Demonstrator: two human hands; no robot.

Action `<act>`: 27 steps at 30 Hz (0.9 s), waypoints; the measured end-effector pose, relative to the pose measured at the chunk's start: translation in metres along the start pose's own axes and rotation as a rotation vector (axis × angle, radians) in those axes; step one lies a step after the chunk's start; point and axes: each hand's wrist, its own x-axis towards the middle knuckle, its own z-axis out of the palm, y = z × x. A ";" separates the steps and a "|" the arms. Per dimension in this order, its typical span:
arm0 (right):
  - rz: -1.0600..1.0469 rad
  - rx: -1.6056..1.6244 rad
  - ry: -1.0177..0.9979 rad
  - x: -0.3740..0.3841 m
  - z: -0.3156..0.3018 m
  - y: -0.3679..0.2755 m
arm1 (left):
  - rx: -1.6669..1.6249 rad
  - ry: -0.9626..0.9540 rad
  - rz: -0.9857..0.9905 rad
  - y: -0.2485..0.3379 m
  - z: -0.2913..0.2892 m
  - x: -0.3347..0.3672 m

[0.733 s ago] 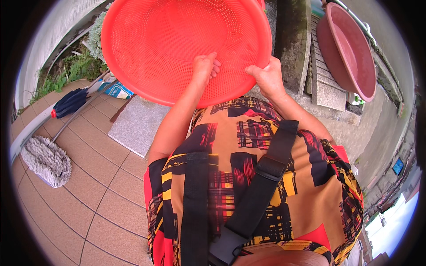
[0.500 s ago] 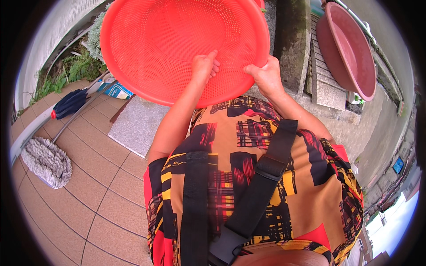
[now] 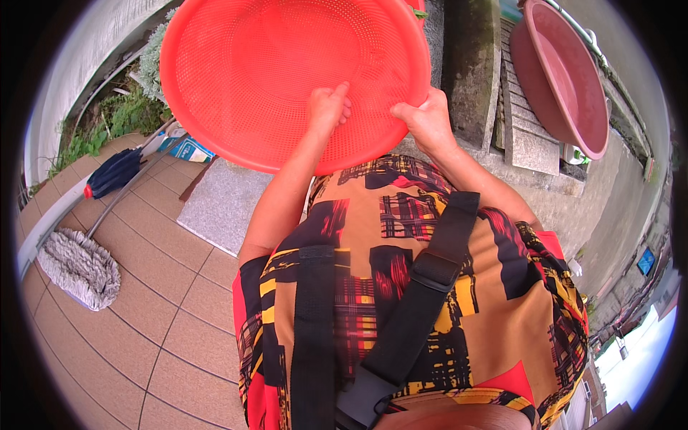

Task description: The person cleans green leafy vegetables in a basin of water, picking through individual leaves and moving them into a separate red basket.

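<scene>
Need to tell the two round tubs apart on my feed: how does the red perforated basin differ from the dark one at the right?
The red perforated basin is bright, pierced with small holes, gripped at its near rim by the left hand and right hand. The maroon basin is darker, solid-walled, unheld, leaning on a stone ledge. Both are round plastic.

red basket point(image 3: 287, 72) blocking ahead, stone ledge point(image 3: 469, 64) right (tiled floor point(image 3: 143, 315) open)

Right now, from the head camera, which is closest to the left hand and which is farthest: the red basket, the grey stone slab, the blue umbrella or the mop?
1. Red basket: the left hand grips its near rim.
2. Grey stone slab: on the tiles, below and left of the hand.
3. Blue umbrella: farther left, by the plants.
4. Mop: farthest, at the lower left on the tiles.
</scene>
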 end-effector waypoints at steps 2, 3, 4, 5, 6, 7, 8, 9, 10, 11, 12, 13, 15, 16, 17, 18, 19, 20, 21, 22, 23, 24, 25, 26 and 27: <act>0.010 -0.007 -0.006 0.000 0.001 0.000 | 0.016 0.013 0.008 -0.001 -0.001 0.001; 0.015 -0.012 -0.008 0.000 0.001 -0.001 | -0.002 0.008 0.002 -0.001 -0.001 0.001; 0.008 -0.007 -0.009 0.001 0.001 0.000 | -0.021 0.004 -0.004 0.000 -0.001 0.002; 0.002 -0.002 -0.010 0.001 0.001 0.001 | -0.032 -0.010 -0.013 -0.001 -0.002 0.003; -0.004 0.002 -0.010 0.001 0.000 0.002 | -0.043 -0.024 -0.022 -0.002 -0.004 0.005; -0.007 0.002 -0.005 0.001 0.001 0.002 | -0.055 -0.038 -0.031 -0.003 -0.005 0.006; -0.010 0.004 -0.002 0.001 0.002 0.001 | -0.051 -0.035 -0.018 -0.002 -0.005 0.006; -0.014 0.006 0.001 0.001 0.003 0.001 | -0.046 -0.031 -0.005 -0.001 -0.004 0.005; -0.011 0.003 0.004 0.001 0.003 0.002 | -0.042 -0.027 0.007 0.000 -0.004 0.004; -0.009 -0.001 0.007 0.001 0.003 0.002 | -0.046 -0.036 -0.004 0.000 -0.004 0.006; -0.007 -0.004 0.011 0.001 0.003 0.003 | -0.050 -0.045 -0.015 -0.001 -0.005 0.011; -0.008 -0.003 0.014 0.001 0.003 0.004 | -0.053 -0.054 -0.026 -0.003 -0.005 0.013; -0.011 -0.002 0.023 0.002 0.003 0.005 | -0.077 -0.084 0.022 -0.010 -0.006 0.015; -0.007 0.001 0.018 0.002 0.003 0.005 | -0.090 -0.100 0.048 -0.013 -0.007 0.017; 0.000 0.004 0.016 0.001 0.001 0.005 | -0.094 -0.116 0.030 -0.012 -0.009 0.016; 0.007 0.007 0.014 0.001 0.000 0.005 | -0.099 -0.132 0.013 -0.009 -0.011 0.015; 0.009 -0.005 0.024 0.001 0.000 0.006 | -0.104 -0.148 -0.005 -0.008 -0.011 0.015; 0.009 -0.014 0.029 0.002 0.001 0.006 | -0.088 -0.136 -0.002 -0.006 -0.011 0.015; 0.009 -0.022 0.033 0.002 0.002 0.006 | -0.072 -0.125 0.000 -0.005 -0.011 0.016; 0.010 -0.024 0.026 0.003 0.002 0.007 | -0.056 -0.113 0.003 -0.004 -0.011 0.017; 0.010 -0.027 0.019 0.003 0.002 0.008 | -0.042 -0.098 0.013 -0.005 -0.011 0.018; 0.010 -0.030 0.011 0.004 0.002 0.009 | -0.029 -0.083 0.024 -0.006 -0.010 0.019; 0.011 -0.010 0.018 0.004 0.002 0.009 | -0.015 -0.068 0.034 -0.008 -0.010 0.019; 0.011 0.008 0.028 0.004 0.002 0.010 | -0.020 -0.065 0.039 -0.008 -0.010 0.019; 0.011 0.026 0.037 0.004 0.002 0.010 | -0.025 -0.061 0.045 -0.009 -0.010 0.017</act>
